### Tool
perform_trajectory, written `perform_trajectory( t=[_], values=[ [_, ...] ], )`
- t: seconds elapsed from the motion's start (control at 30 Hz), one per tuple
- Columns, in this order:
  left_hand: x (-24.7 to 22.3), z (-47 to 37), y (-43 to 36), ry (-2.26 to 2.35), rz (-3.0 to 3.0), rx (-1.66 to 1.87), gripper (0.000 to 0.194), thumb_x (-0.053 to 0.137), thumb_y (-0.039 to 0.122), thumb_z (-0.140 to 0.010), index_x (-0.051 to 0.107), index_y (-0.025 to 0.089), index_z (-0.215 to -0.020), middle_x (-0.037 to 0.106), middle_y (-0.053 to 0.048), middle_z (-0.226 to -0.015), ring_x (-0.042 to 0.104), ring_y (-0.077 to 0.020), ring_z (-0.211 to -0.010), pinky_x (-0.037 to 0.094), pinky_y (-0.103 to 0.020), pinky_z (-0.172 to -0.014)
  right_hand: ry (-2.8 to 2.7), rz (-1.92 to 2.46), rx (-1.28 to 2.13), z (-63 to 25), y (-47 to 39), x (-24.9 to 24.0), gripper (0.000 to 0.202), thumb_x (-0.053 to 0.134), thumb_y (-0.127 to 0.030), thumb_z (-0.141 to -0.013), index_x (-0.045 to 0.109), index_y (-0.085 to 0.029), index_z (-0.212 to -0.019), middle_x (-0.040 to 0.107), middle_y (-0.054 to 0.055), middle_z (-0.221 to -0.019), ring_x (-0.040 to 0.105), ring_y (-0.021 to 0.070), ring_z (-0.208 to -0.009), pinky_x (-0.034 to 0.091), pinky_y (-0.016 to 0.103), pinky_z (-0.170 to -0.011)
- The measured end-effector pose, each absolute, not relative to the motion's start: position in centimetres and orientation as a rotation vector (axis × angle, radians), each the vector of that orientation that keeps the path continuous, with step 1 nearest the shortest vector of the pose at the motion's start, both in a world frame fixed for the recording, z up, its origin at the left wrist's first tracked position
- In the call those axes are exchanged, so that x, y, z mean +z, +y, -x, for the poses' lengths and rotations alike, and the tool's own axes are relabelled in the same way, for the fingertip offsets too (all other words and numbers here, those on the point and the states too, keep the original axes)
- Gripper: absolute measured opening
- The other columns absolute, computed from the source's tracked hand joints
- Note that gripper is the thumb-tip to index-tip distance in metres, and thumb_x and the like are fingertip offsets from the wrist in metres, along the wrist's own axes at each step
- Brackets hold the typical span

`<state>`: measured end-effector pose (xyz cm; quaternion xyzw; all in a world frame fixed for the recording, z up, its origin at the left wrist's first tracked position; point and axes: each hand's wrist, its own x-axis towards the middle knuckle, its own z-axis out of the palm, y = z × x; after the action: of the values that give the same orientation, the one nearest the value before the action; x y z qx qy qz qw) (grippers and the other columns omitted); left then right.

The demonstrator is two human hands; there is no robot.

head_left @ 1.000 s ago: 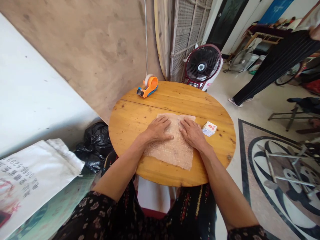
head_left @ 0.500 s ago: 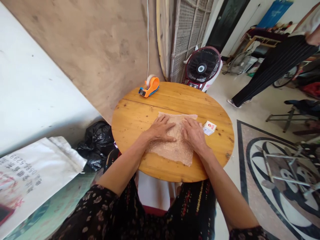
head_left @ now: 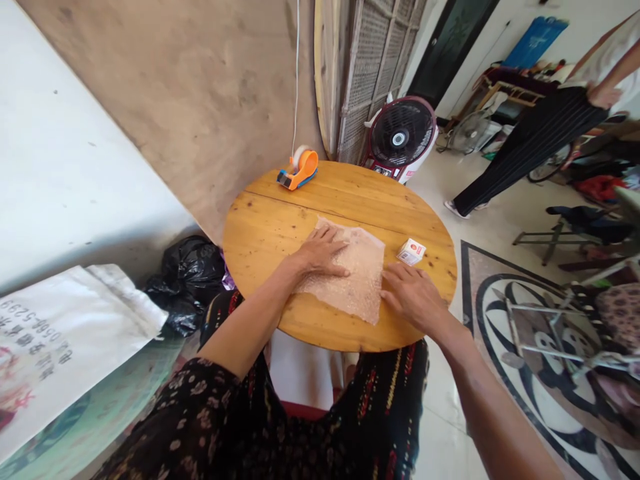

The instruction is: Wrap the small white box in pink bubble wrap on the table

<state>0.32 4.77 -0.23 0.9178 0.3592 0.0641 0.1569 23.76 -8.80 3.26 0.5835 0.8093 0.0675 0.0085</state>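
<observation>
A sheet of bubble wrap (head_left: 357, 273) lies spread on the round wooden table (head_left: 260, 233). My left hand (head_left: 324, 252) rests flat on its left part, fingers spread and holding nothing. At the sheet's right edge is my right hand (head_left: 413, 293), fingers stretched out and apart, lying mostly on the bare wood. Just beyond my right fingers sits a small white box (head_left: 411, 251) with red print. An orange and blue tape dispenser (head_left: 300, 169) with a roll of tape stands near the table's far left edge.
Behind the table stands a fan (head_left: 400, 137) with a dark red rim. A black plastic bag (head_left: 187, 280) and a white printed sack (head_left: 85, 333) lie at the left. To the right, a person in black trousers (head_left: 530, 147) stands on the floor, near a folding stool (head_left: 565, 230).
My right hand has slid off the bubble wrap toward the right and nearer to me, uncovering its right side. My left hand stays in place. The view has shifted slightly.
</observation>
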Motion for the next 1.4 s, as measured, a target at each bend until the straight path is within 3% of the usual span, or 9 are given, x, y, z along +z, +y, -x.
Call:
perform_trajectory(
  t=[0.13, 0.3, 0.53, 0.63, 0.73, 0.9, 1.03, 1.2, 1.4],
  values=[
    [-0.4, -0.3, 4.9, 1.036, -2.634, 0.153, 0.093, 0.053, 0.079, -0.070, 0.038, 0.027, -0.146, 0.019, -0.011, -0.160, 0.011, -0.0374, -0.147, 0.011, -0.052, -0.117, 2.721, -1.919, 0.323, -20.9, -9.7, 4.5, 0.029, 0.045, -0.024, -0.095, 0.064, -0.015, -0.114, 0.066, 0.012, -0.120, 0.056, 0.0265, -0.110, 0.039, 0.040, -0.094],
    [-0.6, -0.3, 5.0, 1.052, -2.675, 0.135, 0.085, 0.053, 0.072, -0.077, 0.039, 0.026, -0.146, 0.020, -0.012, -0.160, 0.014, -0.0364, -0.146, 0.011, -0.049, -0.118, 2.861, -1.588, 0.097, -16.2, -8.7, 3.0, 0.019, 0.049, -0.021, -0.093, 0.067, -0.017, -0.094, 0.069, 0.010, -0.104, 0.059, 0.0250, -0.096, 0.043, 0.038, -0.087],
    [-0.8, -0.3, 5.3, 1.066, -2.601, 0.103, 0.098, 0.054, 0.080, -0.069, 0.034, 0.027, -0.149, 0.014, -0.013, -0.161, 0.007, -0.0392, -0.147, 0.011, -0.053, -0.117, 2.911, -1.684, -0.160, -18.6, -13.4, 1.6, 0.021, 0.049, -0.020, -0.093, 0.065, -0.019, -0.106, 0.064, 0.011, -0.117, 0.056, 0.0243, -0.106, 0.047, 0.039, -0.089],
    [-0.7, -0.4, 5.2, 1.063, -2.599, 0.100, 0.096, 0.055, 0.078, -0.070, 0.035, 0.027, -0.149, 0.014, -0.012, -0.161, 0.007, -0.0390, -0.147, 0.012, -0.053, -0.117, 2.925, -1.693, -0.387, -20.2, -15.2, 2.9, 0.017, 0.051, -0.021, -0.093, 0.068, -0.021, -0.094, 0.069, 0.008, -0.104, 0.062, 0.0212, -0.096, 0.050, 0.038, -0.084],
    [-0.6, -0.5, 5.0, 1.054, -2.617, 0.123, 0.094, 0.056, 0.077, -0.070, 0.037, 0.028, -0.148, 0.018, -0.011, -0.161, 0.010, -0.0380, -0.147, 0.013, -0.052, -0.117, 3.043, -1.824, -0.400, -20.6, -14.8, 4.2, 0.018, 0.051, -0.021, -0.094, 0.068, -0.022, -0.095, 0.071, 0.006, -0.097, 0.065, 0.0200, -0.092, 0.052, 0.038, -0.084],
    [-0.8, -0.5, 5.1, 1.068, -2.624, 0.123, 0.094, 0.054, 0.078, -0.070, 0.038, 0.027, -0.147, 0.019, -0.011, -0.160, 0.009, -0.0381, -0.147, 0.011, -0.051, -0.118, 3.119, -1.875, -0.321, -17.2, -11.8, 6.1, 0.021, 0.049, -0.021, -0.094, 0.068, -0.021, -0.102, 0.068, 0.008, -0.113, 0.064, 0.0203, -0.104, 0.052, 0.036, -0.091],
    [-0.9, -0.5, 5.3, 1.072, -2.644, 0.086, 0.083, 0.054, 0.068, -0.077, 0.037, 0.028, -0.147, 0.017, -0.011, -0.160, 0.011, -0.0382, -0.147, 0.013, -0.052, -0.118, 2.966, -1.759, -0.188, -14.6, -9.3, 6.5, 0.025, 0.043, -0.020, -0.095, 0.067, -0.018, -0.103, 0.068, 0.011, -0.112, 0.063, 0.0229, -0.104, 0.051, 0.037, -0.089],
    [-0.7, -0.6, 5.1, 1.087, -2.631, 0.109, 0.085, 0.055, 0.070, -0.075, 0.039, 0.027, -0.146, 0.019, -0.011, -0.160, 0.011, -0.0395, -0.147, 0.013, -0.053, -0.117, 2.593, -1.870, -0.031, -15.8, -5.7, 3.0, 0.029, 0.038, -0.011, -0.092, 0.062, -0.013, -0.108, 0.066, 0.016, -0.111, 0.060, 0.0268, -0.104, 0.049, 0.040, -0.090],
    [-0.5, -0.5, 4.9, 1.073, -2.605, 0.150, 0.095, 0.056, 0.078, -0.070, 0.036, 0.028, -0.148, 0.018, -0.012, -0.160, 0.011, -0.0400, -0.147, 0.013, -0.053, -0.118, 2.675, -1.876, 0.105, -18.7, -1.3, -0.9, 0.049, 0.037, -0.016, -0.091, 0.044, -0.010, -0.138, 0.046, 0.019, -0.145, 0.043, 0.0285, -0.133, 0.040, 0.045, -0.104]
  ],
)
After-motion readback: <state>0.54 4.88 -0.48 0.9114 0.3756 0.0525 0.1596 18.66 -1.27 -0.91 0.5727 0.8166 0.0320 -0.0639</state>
